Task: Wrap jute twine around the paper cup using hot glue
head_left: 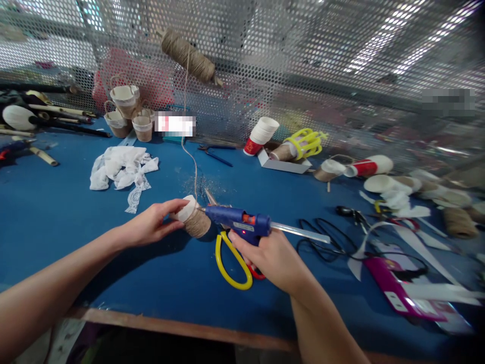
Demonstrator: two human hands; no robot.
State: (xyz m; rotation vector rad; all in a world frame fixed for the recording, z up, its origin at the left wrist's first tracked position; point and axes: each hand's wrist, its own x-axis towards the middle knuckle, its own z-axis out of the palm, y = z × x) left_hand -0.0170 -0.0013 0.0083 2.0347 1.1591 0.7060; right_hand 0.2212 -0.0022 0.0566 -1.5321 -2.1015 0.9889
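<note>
My left hand (161,221) holds a small paper cup (197,223) near its white end, the cup tilted on its side and partly wound with brown twine. In my right hand (271,253) is a blue glue gun (242,221), its nozzle at the twine-wrapped side of the cup and a clear glue stick (301,232) sticking out behind. A strand of twine (196,174) runs from the cup up to a spool (187,54) hung on the perforated metal screen. Beneath the glue gun lie scissors with a yellow handle (233,268), partly hidden, and a bit of red handle.
Twine-covered mini buckets (129,114) stand at the back left, behind white lace (123,169). Pliers (215,154), stacked paper cups (261,135) and a white box lid (284,164) lie along the back. A black cord (326,237), ribbons and a magenta phone (401,290) crowd the right.
</note>
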